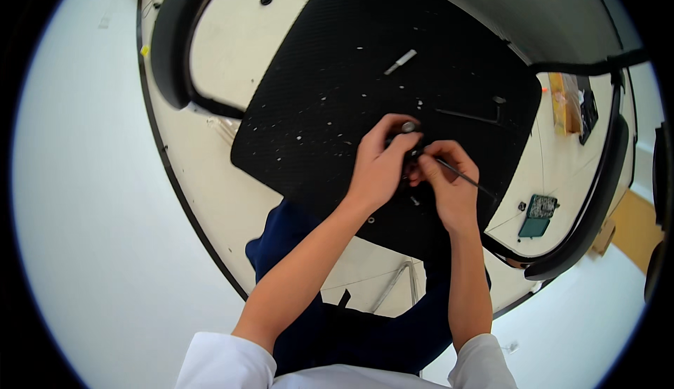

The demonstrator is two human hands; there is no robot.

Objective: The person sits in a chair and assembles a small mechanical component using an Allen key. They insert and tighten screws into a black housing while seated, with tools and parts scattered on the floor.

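Both hands are close together over the black chair seat [302,101]. My left hand [379,161] is closed around a small dark part with a round metal end [408,128]; the fingers hide most of it. Close beside it, my right hand [453,185] pinches a thin dark rod [467,177], which looks like a hex key and slants down to the right. Its working end is hidden by the fingers. Below the hands lie a small screw [415,201] and a ring-shaped washer [371,220]. Beyond my right hand rests an L-shaped hex key [469,116].
A small white-handled tool [401,62] lies farther up the seat among scattered white flecks. Armrests [172,38] curve along both sides. On the floor at right are an open green bit case [537,217] and a yellow package [564,104]. A black ring [266,0] lies at upper left.
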